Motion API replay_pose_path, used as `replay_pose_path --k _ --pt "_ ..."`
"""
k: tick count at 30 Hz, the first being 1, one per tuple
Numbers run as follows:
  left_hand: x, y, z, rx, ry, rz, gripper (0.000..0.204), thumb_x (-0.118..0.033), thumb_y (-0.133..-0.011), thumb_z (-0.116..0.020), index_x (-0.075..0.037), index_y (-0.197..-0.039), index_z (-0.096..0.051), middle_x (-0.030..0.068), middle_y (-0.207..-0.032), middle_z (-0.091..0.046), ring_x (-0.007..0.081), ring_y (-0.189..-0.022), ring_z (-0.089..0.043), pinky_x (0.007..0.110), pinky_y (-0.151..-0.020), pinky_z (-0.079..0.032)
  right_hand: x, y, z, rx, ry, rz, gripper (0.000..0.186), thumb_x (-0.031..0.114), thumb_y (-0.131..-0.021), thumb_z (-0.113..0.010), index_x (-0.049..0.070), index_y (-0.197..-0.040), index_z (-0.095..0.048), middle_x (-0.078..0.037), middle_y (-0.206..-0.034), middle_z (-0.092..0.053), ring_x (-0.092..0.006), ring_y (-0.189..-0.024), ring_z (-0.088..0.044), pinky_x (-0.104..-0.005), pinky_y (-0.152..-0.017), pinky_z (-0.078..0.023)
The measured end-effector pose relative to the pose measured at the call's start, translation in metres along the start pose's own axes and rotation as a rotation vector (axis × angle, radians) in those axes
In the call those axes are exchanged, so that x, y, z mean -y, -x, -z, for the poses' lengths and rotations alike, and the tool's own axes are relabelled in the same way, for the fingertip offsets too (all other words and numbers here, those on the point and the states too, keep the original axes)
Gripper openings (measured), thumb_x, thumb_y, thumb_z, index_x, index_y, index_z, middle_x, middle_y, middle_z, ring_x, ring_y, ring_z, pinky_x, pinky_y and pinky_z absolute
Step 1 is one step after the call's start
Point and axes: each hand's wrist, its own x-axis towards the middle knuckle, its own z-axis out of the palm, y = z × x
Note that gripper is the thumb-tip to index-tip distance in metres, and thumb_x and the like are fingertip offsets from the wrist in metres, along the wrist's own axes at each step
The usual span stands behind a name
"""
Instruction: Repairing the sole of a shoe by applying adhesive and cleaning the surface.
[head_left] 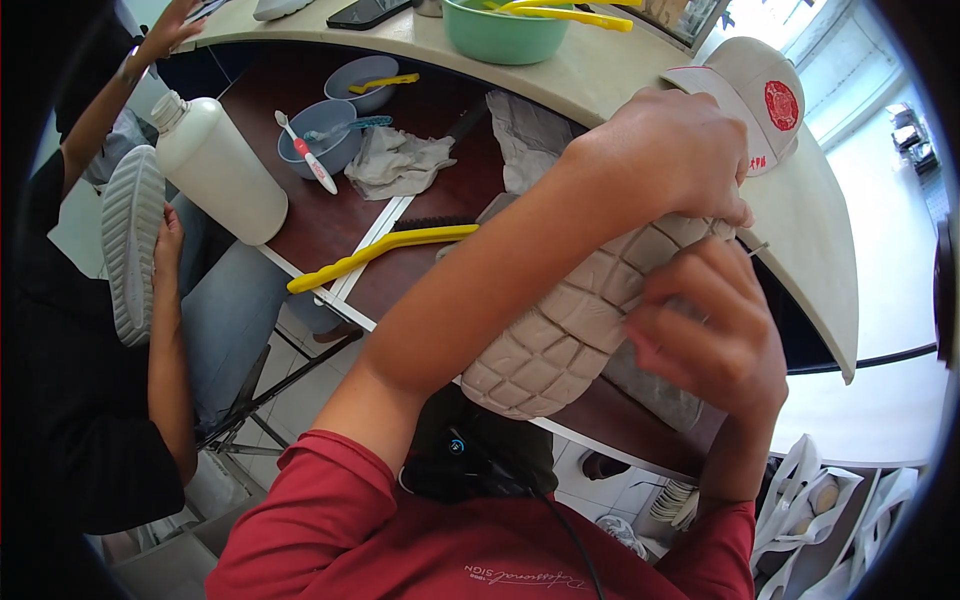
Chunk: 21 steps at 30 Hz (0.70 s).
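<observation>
In front of me a shoe lies with its beige sole up, patterned in raised blocks with grooves between them. My left hand reaches across it and grips its far end, fingers bent over the edge. Closed over the sole's right side is my right hand, somewhat blurred. The tip of a thin, pale, stick-like tool pokes out beyond its knuckles; the rest is hidden in the fist. A yellow-handled brush with dark bristles rests left of the shoe.
A large white bottle, a blue bowl with brushes and a crumpled cloth are on the left. A green basin and a cap sit on the raised counter. Another person's hand holds a shoe at far left.
</observation>
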Motion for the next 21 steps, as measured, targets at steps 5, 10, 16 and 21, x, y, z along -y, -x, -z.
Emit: replay_pose_path --k 5,10,16,21 --pt "-0.003 -0.002 -0.001 0.01 -0.062 0.002 0.047 -0.05 -0.079 -0.082 -0.011 -0.105 -0.082 0.0185 -0.1 -0.077 0.0357 -0.099 -0.074 0.043 -0.09 -0.058 0.009 0.003 -0.008 0.042 -0.089 0.042 0.026 0.016 -0.056 -0.076 0.008 -0.078 -0.065 -0.003 -0.092 -0.059 -0.0245 -0.086 -0.058 -0.0375 -0.073 -0.045" --pt "0.001 -0.001 -0.003 0.003 -0.038 0.007 0.047 -0.05 -0.08 -0.081 -0.011 -0.105 -0.083 0.0178 -0.1 -0.077 0.0355 -0.099 -0.073 0.042 -0.091 -0.058 0.001 0.004 -0.002 -0.024 -0.02 -0.03 0.027 0.018 -0.056 -0.077 0.008 -0.078 -0.066 -0.002 -0.091 -0.06 -0.0247 -0.086 -0.058 -0.0379 -0.072 -0.045" --pt "0.002 0.0 -0.002 -0.012 -0.036 0.005 0.047 -0.05 -0.079 -0.081 -0.012 -0.106 -0.082 0.0175 -0.101 -0.077 0.0345 -0.099 -0.074 0.041 -0.092 -0.058 0.001 0.0 -0.017 -0.06 -0.122 0.045 0.026 0.016 -0.056 -0.077 0.009 -0.078 -0.067 -0.003 -0.089 -0.06 -0.0248 -0.083 -0.058 -0.0383 -0.07 -0.045" --pt "0.0 -0.002 -0.006 0.009 -0.045 0.01 0.047 -0.05 -0.079 -0.082 -0.012 -0.106 -0.082 0.0173 -0.101 -0.077 0.0339 -0.098 -0.074 0.041 -0.091 -0.058 0.001 0.001 -0.021 -0.15 -0.066 0.008 0.025 0.015 -0.057 -0.079 0.008 -0.079 -0.068 -0.003 -0.09 -0.06 -0.0249 -0.084 -0.059 -0.039 -0.072 -0.046"
